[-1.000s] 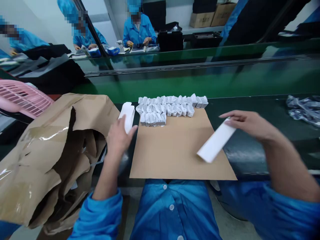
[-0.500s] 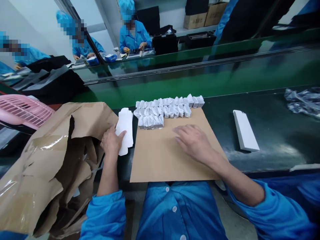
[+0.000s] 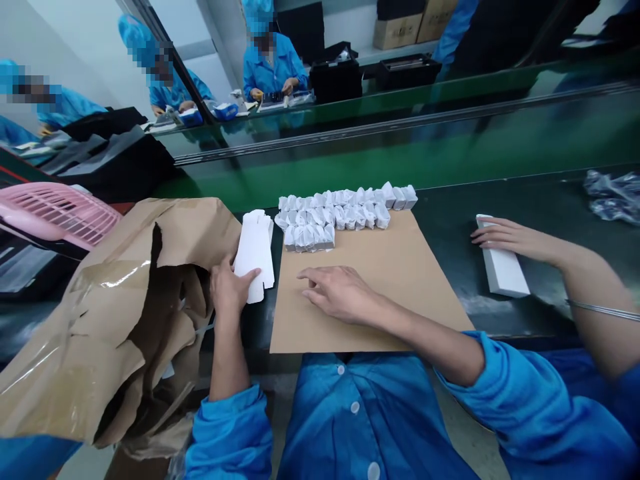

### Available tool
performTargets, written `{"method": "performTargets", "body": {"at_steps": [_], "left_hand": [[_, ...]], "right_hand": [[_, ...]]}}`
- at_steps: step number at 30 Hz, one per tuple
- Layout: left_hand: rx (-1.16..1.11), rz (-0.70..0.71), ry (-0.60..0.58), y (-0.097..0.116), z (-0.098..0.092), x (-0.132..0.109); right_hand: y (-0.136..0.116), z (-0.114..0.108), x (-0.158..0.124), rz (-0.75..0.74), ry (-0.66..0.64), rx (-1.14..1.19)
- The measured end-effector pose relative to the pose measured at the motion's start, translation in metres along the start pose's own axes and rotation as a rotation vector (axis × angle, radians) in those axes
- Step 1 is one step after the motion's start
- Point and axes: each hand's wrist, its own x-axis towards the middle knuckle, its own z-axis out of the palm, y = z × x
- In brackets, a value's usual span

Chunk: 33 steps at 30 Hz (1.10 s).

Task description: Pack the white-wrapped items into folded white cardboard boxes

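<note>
My left hand (image 3: 231,283) rests at the left edge of a stack of flat white cartons (image 3: 256,257), its thumb on top and its fingers apart from the thumb. Above the brown cardboard sheet (image 3: 400,280), my right hand (image 3: 340,290) is empty, with index finger and thumb apart. Rows of small white wrapped pieces (image 3: 333,217) stand along the far part of the sheet. At the right, another person's hand (image 3: 520,240) lies on a long white box (image 3: 505,270).
A torn brown paper bag (image 3: 115,287) fills the left side, beside a pink basket (image 3: 60,210). Crumpled clear plastic (image 3: 613,193) lies far right. Beyond the green ledge (image 3: 300,160), several people in blue work near black bins (image 3: 336,80).
My right hand has moved left over the sheet, toward the cartons. Another person's hand has come in from the right onto the white box. My left hand stays by the cartons.
</note>
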Motion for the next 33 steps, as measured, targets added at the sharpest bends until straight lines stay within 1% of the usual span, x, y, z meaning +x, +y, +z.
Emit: {"method": "performTargets", "body": {"at_steps": [2,4,6,7,8,9,10,12,13,14,15,16,17,18,19,20,21,22,24,25,26,28,30,31,33], "left_hand": [[-0.080,-0.005,0.008,-0.005,-0.007,0.007],[-0.170,0.004,0.036,-0.006,-0.017,0.002],[-0.263,0.031,0.068,0.000,-0.024,-0.016],[-0.306,0.055,0.076,0.007,-0.026,-0.031],[-0.363,0.086,0.060,0.014,-0.026,-0.048],[-0.427,0.120,0.018,0.023,-0.024,-0.067],[-0.500,0.159,-0.051,0.032,-0.022,-0.086],[-0.686,0.215,-0.282,0.045,-0.019,-0.119],[-0.774,0.232,-0.375,0.048,-0.019,-0.131],[-0.877,0.245,-0.434,0.049,-0.022,-0.137],[-0.980,0.259,-0.448,0.047,-0.026,-0.139],[-1.073,0.273,-0.431,0.045,-0.033,-0.137],[-1.118,0.284,-0.413,0.041,-0.041,-0.131],[-1.106,0.291,-0.405,0.038,-0.049,-0.125],[-1.026,0.291,-0.432,0.036,-0.056,-0.118],[-0.919,0.286,-0.478,0.036,-0.061,-0.112],[-0.825,0.270,-0.513,0.037,-0.064,-0.108],[-0.771,0.247,-0.529,0.038,-0.064,-0.105],[-0.802,0.198,-0.515,0.041,-0.059,-0.104],[-0.834,0.182,-0.519,0.042,-0.055,-0.104],[-0.849,0.182,-0.540,0.041,-0.052,-0.104],[-0.795,0.250,-0.644,0.038,-0.050,-0.102],[-0.690,0.354,-0.752,0.036,-0.052,-0.098],[-0.654,0.395,-0.790,0.036,-0.054,-0.097],[-0.632,0.440,-0.821,0.039,-0.058,-0.097]], "right_hand": [[-0.002,-0.001,0.002,0.018,0.018,0.045],[-0.002,-0.001,0.002,0.069,0.034,0.152],[-0.002,0.003,0.003,0.135,0.080,0.342],[-0.003,0.005,0.004,0.163,0.122,0.461],[-0.005,0.008,0.006,0.179,0.177,0.588],[-0.007,0.009,0.008,0.180,0.236,0.705],[-0.009,0.009,0.009,0.170,0.291,0.796],[-0.012,0.003,0.006,0.142,0.361,0.878],[-0.012,-0.004,0.002,0.136,0.382,0.869],[-0.010,-0.013,-0.003,0.131,0.381,0.830],[-0.006,-0.024,-0.011,0.117,0.343,0.770],[-0.002,-0.035,-0.018,0.086,0.258,0.693],[0.003,-0.046,-0.026,0.036,0.132,0.599],[0.007,-0.055,-0.034,-0.021,-0.013,0.489],[0.010,-0.061,-0.040,-0.073,-0.146,0.372],[0.011,-0.064,-0.046,-0.109,-0.223,0.256],[0.011,-0.063,-0.052,-0.124,-0.227,0.143],[0.009,-0.059,-0.057,-0.123,-0.170,0.029],[0.004,-0.046,-0.066,-0.118,0.003,-0.195],[0.002,-0.039,-0.069,-0.127,0.068,-0.293],[0.001,-0.033,-0.072,-0.147,0.099,-0.369],[0.002,-0.027,-0.076,-0.216,0.080,-0.427],[0.007,-0.030,-0.079,-0.299,0.034,-0.388],[0.010,-0.034,-0.079,-0.338,0.013,-0.353],[0.017,-0.041,-0.080,-0.395,-0.012,-0.310]]}}
